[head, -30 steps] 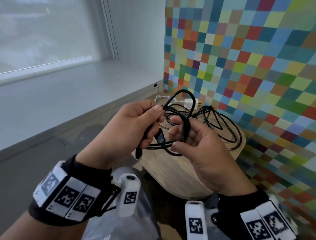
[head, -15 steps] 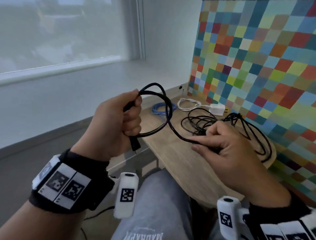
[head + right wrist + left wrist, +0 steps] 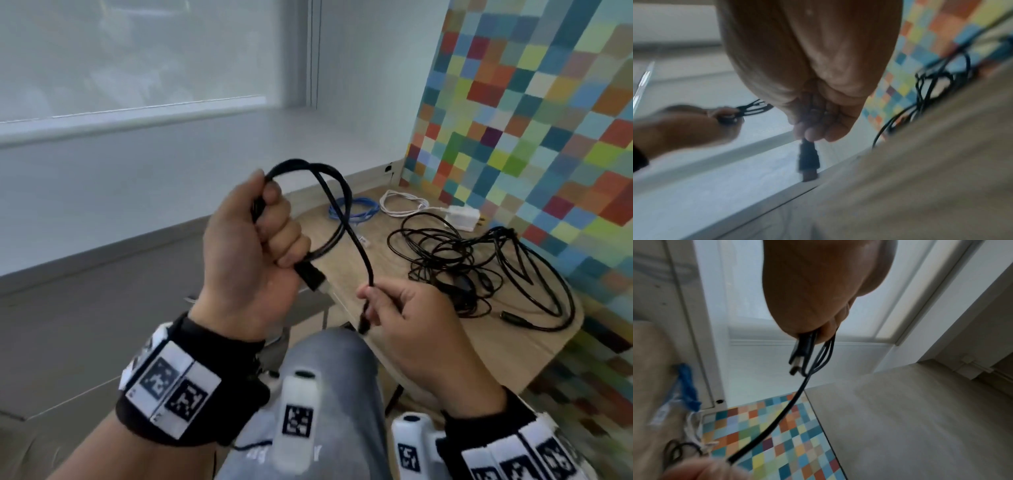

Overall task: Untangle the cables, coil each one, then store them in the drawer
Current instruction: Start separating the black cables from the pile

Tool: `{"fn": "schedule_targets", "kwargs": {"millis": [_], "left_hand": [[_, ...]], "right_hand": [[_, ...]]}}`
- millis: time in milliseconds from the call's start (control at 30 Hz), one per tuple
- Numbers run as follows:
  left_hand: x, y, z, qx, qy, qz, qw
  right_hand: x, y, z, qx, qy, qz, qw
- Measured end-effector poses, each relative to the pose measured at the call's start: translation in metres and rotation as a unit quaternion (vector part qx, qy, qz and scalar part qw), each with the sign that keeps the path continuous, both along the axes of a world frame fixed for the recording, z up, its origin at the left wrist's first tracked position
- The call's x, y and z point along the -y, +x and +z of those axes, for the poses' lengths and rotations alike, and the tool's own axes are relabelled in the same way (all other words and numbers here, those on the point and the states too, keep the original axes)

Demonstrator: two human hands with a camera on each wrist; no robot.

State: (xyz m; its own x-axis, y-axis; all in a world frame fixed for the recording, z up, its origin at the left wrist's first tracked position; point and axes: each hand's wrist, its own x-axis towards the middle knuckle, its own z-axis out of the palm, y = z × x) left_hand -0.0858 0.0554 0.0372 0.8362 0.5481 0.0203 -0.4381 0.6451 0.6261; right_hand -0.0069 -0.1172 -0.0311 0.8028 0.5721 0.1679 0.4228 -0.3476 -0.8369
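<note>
Cable [image 3: 346,219], thick black w/ a plug at each end, is up in the air above the wooden table [image 3: 486,346], looped into approx 2 coils. Left hand [image 3: 246,260] has its fingers wrapped round the coils w/ 1 plug [image 3: 310,277] sticking out below the fist, while right hand [image 3: 407,322] pinches the free end btwn thumb & fingertips, the other plug [image 3: 807,160] hanging beneath. Behind, on the table: a tangled thin black cable [image 3: 479,267], a blue cable [image 3: 356,210] & a white cable [image 3: 404,205] w/ charger [image 3: 462,217].

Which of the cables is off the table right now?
The thick black cable, looped in the left hand and pinched by the right hand. The blue cable, white cable and thin black tangle lie on the table.
</note>
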Motion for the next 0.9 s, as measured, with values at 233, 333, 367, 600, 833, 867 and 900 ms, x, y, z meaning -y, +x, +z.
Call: {"fn": "schedule_targets", "kwargs": {"millis": [233,333,367,600,833,867,900], "left_hand": [[0.016,0.033,0.02,0.045,0.005,-0.016,0.999],[0.025,0.044,0.013,0.037,-0.004,-0.046,0.998],[0.029,0.046,0.009,0.028,-0.005,-0.053,0.998],[0.063,0.049,-0.023,-0.007,0.009,-0.048,0.999],[0.071,0.054,-0.03,-0.02,0.098,-0.078,0.992],[0.071,0.054,-0.029,-0.022,0.109,-0.079,0.991],[0.07,0.054,-0.029,-0.024,0.122,-0.081,0.989]], "right_hand": [[0.003,0.023,0.023,-0.208,0.202,-0.024,0.957],[0.009,0.019,0.027,-0.324,0.339,0.048,0.882],[0.012,0.019,0.028,-0.334,0.363,0.069,0.867],[0.023,0.008,0.02,-0.224,0.334,0.023,0.915],[0.029,0.015,0.014,-0.246,0.331,-0.054,0.909],[0.029,0.016,0.015,-0.264,0.34,-0.052,0.901],[0.03,0.017,0.016,-0.281,0.35,-0.049,0.892]]}}
